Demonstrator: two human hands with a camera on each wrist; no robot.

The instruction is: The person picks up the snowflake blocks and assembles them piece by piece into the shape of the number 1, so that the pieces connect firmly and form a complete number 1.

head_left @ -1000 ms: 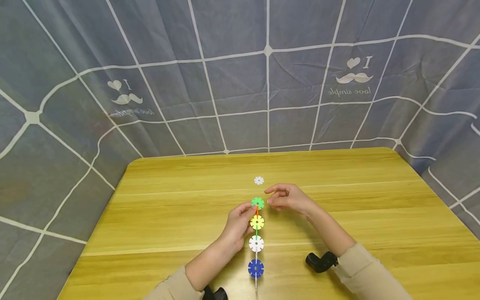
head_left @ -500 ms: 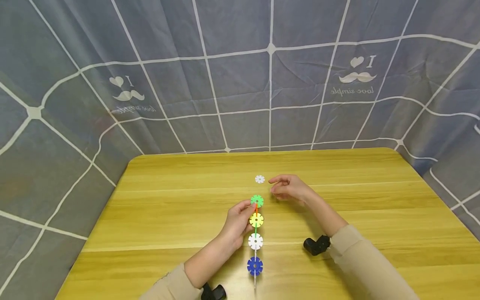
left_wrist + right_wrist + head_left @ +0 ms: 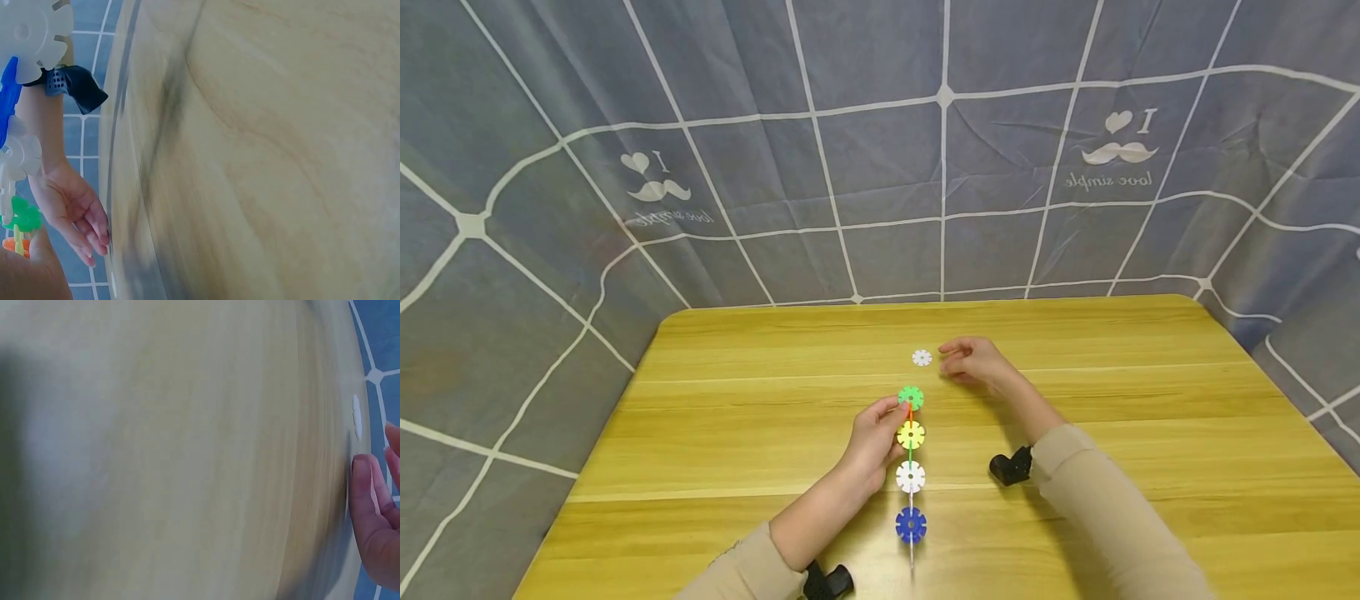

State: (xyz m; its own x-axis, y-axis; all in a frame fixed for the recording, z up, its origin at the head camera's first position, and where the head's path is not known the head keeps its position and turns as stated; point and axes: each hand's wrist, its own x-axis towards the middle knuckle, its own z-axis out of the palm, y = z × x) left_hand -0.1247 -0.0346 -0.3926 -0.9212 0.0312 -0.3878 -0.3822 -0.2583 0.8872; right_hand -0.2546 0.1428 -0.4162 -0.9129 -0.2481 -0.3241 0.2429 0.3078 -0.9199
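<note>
A chain of notched plastic snowflake discs runs toward the front of the table, with a green disc, a yellow disc, a white disc and a blue disc lying flat to view and others edge-on between them. Near the chain's far end, my left hand pinches it by the green disc and an orange one. A loose white disc lies farther back on the table. Just right of that disc is my right hand, fingers loosely bent, holding nothing and apart from it.
The wooden table has a grey curtain with white lines behind it and at both sides. Black wrist cameras stick out below both forearms.
My right hand has moved away from the chain's far end, back toward the loose white disc. My left hand keeps its hold on the chain, nearly still.
</note>
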